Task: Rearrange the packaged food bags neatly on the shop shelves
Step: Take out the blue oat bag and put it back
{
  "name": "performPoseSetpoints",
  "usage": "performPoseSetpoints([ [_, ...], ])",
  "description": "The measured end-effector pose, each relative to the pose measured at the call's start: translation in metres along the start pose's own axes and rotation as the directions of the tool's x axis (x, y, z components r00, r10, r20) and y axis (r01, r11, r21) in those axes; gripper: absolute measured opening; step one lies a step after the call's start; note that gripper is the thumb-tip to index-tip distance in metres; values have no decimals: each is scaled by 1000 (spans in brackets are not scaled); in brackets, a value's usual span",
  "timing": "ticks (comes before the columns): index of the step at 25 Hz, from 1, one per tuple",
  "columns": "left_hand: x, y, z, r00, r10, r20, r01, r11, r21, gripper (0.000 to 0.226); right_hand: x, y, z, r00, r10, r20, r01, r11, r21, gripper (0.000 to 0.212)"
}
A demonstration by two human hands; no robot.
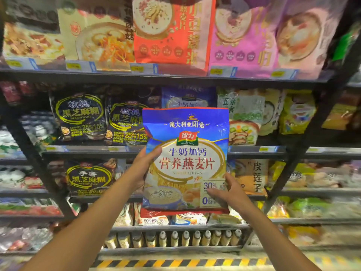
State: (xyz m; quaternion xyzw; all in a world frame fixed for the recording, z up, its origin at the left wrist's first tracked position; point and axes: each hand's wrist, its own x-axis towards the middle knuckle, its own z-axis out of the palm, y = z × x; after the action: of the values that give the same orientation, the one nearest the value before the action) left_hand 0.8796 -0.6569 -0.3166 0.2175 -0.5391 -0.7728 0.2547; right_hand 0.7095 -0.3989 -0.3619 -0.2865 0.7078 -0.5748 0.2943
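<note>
both hands, left [145, 165] and right [227, 192], grip a blue oatmeal bag [185, 159] by its side edges, upright in front of the stocked shop shelves [175, 78], touching none.

blue bag [185, 153] between left hand [145, 166] and right hand [229, 192]: "智力", "牛奶加钙 营养燕麦片", "30%" are printed | black bag [78, 116] up-left of left hand: "核桃 黑芝麻糊", "25% 15%" are read | orange bag [252, 177] just right of right hand: "皮莲子" is read
</note>
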Motion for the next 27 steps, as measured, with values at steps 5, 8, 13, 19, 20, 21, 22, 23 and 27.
performPoseSetpoints([
  [5,-5,2,27,981,-165,105,142,971,194,41,-1,7,-30,991,-51,-127,51,999,2,64],
  [8,-1,-10,11,961,-239,139,195,943,270,74,8,3,-41,988,-48,-147,54,998,38,55],
  [13,27,-22,-1,993,-103,60,78,941,330,47,50,5,-38,985,-56,-163,60,998,21,79],
  [19,81,-1,-13,999,37,-5,-34,939,342,33,121,-30,-32,989,-116,-92,120,992,36,77],
  [20,92,5,-13,998,67,-13,-59,937,344,32,136,-37,-31,986,-135,-95,139,989,41,72],
  [21,103,10,-14,995,94,-22,-80,932,352,31,152,-43,-30,986,-132,-105,137,990,35,74],
  [22,115,15,-15,993,115,-29,-97,927,362,31,167,-49,-28,980,-161,-120,166,985,37,78],
  [23,125,20,-16,991,128,-23,-111,923,370,30,181,-52,-29,982,-153,-115,159,986,43,81],
  [27,168,28,-23,990,144,-6,-130,908,398,32,221,-63,-27,980,-153,-124,158,987,30,89],
])
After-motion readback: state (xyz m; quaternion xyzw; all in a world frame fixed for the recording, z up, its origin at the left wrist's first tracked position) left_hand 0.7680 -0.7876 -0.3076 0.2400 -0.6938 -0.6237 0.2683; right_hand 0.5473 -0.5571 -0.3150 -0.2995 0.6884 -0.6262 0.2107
